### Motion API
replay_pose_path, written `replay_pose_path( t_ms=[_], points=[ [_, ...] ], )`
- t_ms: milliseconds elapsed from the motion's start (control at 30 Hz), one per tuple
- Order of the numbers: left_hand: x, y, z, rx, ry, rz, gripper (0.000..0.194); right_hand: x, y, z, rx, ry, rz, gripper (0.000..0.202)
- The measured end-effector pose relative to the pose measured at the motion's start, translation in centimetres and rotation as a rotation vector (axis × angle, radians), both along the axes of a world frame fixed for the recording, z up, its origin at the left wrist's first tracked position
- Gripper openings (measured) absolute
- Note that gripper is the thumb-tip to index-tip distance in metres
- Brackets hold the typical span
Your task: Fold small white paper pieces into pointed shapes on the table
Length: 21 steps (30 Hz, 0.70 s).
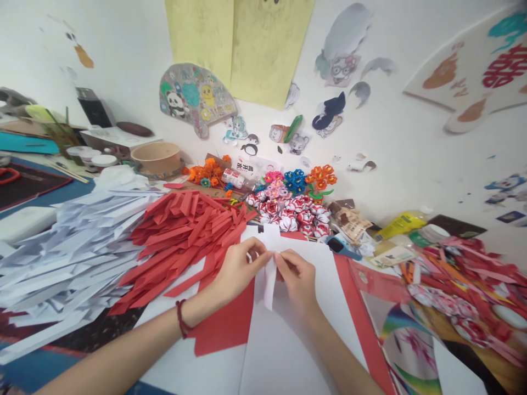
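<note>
A white paper strip (269, 285) is pinched between my two hands over the white sheets in front of me. My left hand (242, 263) grips its left edge with thumb and fingers, a dark red cord round the wrist. On the other side my right hand (297, 274) pinches the strip, thumb and fingertip close to the left thumb. One end of the strip hangs down below the fingers; a white piece (270, 236) shows above them. Beneath lie large white paper sheets (288, 351) and a red sheet (226, 329).
White strips (78, 241) and red strips (185, 230) are heaped at left. Red-and-white paper flowers (302, 214) stand at the back, with a clear bottle (239, 178) behind. At right are a blue item (343, 247), a yellow bottle (401, 224) and coloured ribbons (473, 263).
</note>
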<state>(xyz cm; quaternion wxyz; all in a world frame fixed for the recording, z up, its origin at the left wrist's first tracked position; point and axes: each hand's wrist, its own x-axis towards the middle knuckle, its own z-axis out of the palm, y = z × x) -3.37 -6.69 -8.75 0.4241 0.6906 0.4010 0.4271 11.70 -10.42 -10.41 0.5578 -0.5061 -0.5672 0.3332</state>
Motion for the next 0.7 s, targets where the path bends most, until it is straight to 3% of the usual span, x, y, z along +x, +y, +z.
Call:
replay_pose_path(
  t_ms=[300, 700],
  points=[
    [-0.38, 0.73, -0.16, 0.000, -0.008, -0.084, 0.017, -0.10, 0.07, 0.27, -0.042, 0.073, 0.057, 0.024],
    [-0.49, 0.79, 0.20, -0.002, 0.015, -0.121, 0.024, 0.13, 0.41, 0.28, -0.170, 0.151, 0.186, 0.027]
  ],
)
